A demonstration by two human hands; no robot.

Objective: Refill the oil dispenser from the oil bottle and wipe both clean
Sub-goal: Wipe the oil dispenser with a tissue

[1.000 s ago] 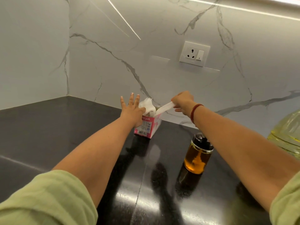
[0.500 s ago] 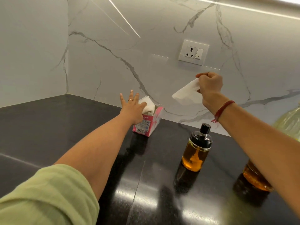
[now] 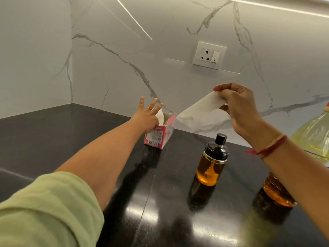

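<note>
The right hand is raised above the bench, with thumb and fingers pinched on the top edge of a white tissue; the sheet hangs free below and to the left of the grip, clear of every other item. The left hand is spread flat, fingers wide and holding nothing, with its palm pressed on the top of the pink tissue box. This placement is judged to anchor the light box while a sheet is drawn out; another sheet stands up from the box opening just beside the left fingers. Below the right hand stands the oil dispenser, upright on the bench, black cap fitted, glass body showing amber oil for most of its height. A second glass vessel of amber oil stands under the right forearm, which hides its upper part; its type cannot be determined. The oil bottle, large and pale yellow, stands behind the right wrist at the frame edge, partly out of view. With the dispenser capped and well filled, the refill is judged complete and the wiping step in hand. A wall socket is mounted on the marble backsplash above the right hand.
</note>
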